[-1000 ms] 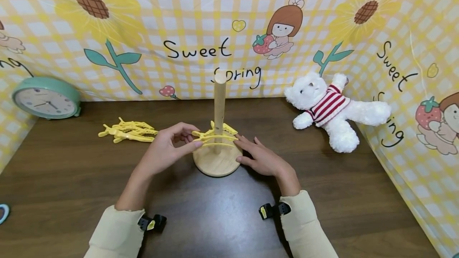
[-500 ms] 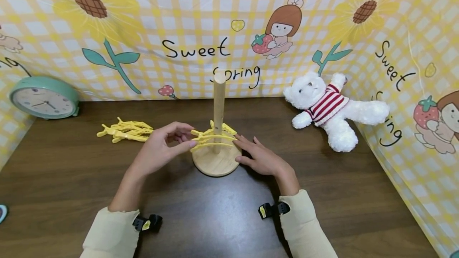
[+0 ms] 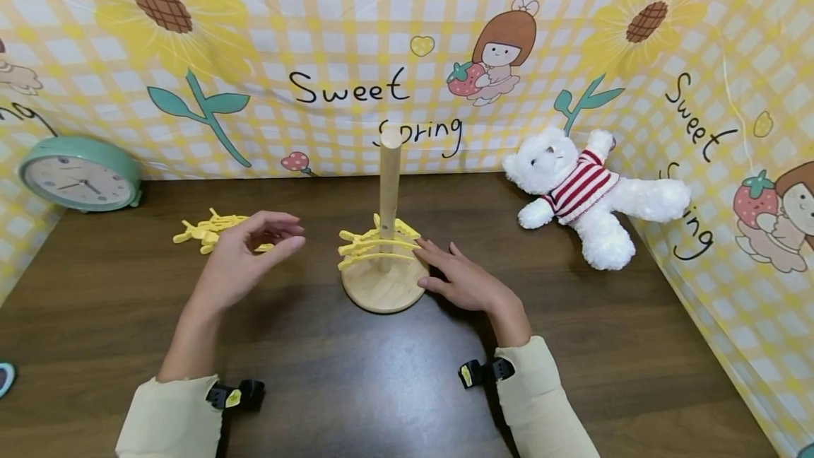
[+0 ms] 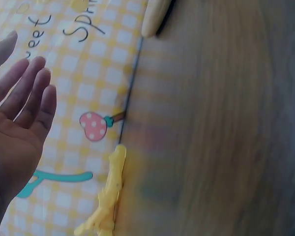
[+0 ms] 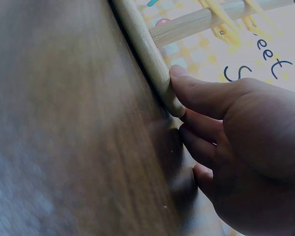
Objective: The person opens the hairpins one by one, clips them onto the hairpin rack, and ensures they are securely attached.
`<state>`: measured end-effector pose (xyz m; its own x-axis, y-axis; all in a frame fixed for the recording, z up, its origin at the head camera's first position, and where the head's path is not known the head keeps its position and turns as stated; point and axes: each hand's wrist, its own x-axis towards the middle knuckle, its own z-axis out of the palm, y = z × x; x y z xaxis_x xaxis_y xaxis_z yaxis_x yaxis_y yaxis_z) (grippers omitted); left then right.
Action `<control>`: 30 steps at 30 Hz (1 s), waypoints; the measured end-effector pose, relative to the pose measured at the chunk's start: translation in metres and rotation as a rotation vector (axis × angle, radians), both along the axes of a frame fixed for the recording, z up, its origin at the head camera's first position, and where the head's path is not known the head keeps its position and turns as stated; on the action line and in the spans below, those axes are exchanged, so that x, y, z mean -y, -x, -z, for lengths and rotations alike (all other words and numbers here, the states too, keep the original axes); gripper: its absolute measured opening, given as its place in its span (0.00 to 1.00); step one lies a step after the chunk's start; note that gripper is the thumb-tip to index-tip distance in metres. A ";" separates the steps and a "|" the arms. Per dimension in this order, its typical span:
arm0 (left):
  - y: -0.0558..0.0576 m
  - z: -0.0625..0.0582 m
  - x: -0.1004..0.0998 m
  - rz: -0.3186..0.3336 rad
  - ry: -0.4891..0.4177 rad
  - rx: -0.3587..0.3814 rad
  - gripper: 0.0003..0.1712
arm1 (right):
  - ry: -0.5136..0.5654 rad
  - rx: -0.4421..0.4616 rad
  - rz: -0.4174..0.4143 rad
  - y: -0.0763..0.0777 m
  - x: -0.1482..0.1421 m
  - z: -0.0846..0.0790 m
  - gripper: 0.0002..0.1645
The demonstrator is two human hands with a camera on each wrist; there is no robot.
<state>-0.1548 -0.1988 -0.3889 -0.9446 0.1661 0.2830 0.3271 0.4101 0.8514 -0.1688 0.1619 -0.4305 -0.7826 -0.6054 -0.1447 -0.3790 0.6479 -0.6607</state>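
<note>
A pale wooden stand with a round base and upright post [image 3: 381,297] stands mid-desk, slim yellow plastic pieces [image 3: 364,237] around its post. The right hand [image 3: 459,280] rests straight fingers and thumb against the base; the left hand [image 3: 248,253], loosely curved and empty, hovers near a pile of similar yellow pieces [image 3: 205,233]. The dark brown wood-grain desk [image 3: 356,387] meets a yellow-and-white checked, flower-printed cloth wall [image 3: 343,41], with a round green clock [image 3: 79,179] at left and a white plush bear in a red-striped shirt [image 3: 581,186] at right.

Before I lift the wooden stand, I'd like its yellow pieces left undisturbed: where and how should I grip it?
I'd probably wrap the upper post from the front: it's upright, round and bare there, with the yellow pieces lower down.
</note>
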 end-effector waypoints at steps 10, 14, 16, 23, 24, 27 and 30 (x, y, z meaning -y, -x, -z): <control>-0.001 0.005 0.037 -0.171 -0.032 -0.020 0.17 | 0.005 -0.005 -0.012 -0.001 0.000 0.002 0.37; -0.002 0.010 0.049 -0.234 -0.023 -0.028 0.18 | 0.012 -0.006 -0.013 -0.001 0.000 0.001 0.37; -0.003 0.013 0.054 -0.260 -0.013 -0.015 0.19 | 0.011 -0.005 -0.010 -0.001 -0.001 0.001 0.37; -0.005 0.015 0.070 -0.325 0.007 0.012 0.19 | 0.020 -0.002 -0.014 -0.001 -0.001 -0.001 0.37; -0.006 0.015 0.072 -0.329 0.014 0.019 0.20 | 0.022 -0.005 -0.015 -0.001 -0.001 -0.001 0.37; -0.007 0.015 0.080 -0.334 0.036 0.040 0.20 | 0.022 -0.012 -0.016 0.000 -0.001 -0.001 0.37; -0.008 0.015 0.087 -0.339 0.064 0.061 0.22 | 0.019 -0.018 -0.019 0.000 0.000 -0.001 0.37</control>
<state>-0.1466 -0.2858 -0.4041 -0.9640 -0.1447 0.2231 0.1122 0.5394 0.8345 -0.1688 0.1617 -0.4299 -0.7732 -0.6229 -0.1189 -0.4033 0.6277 -0.6659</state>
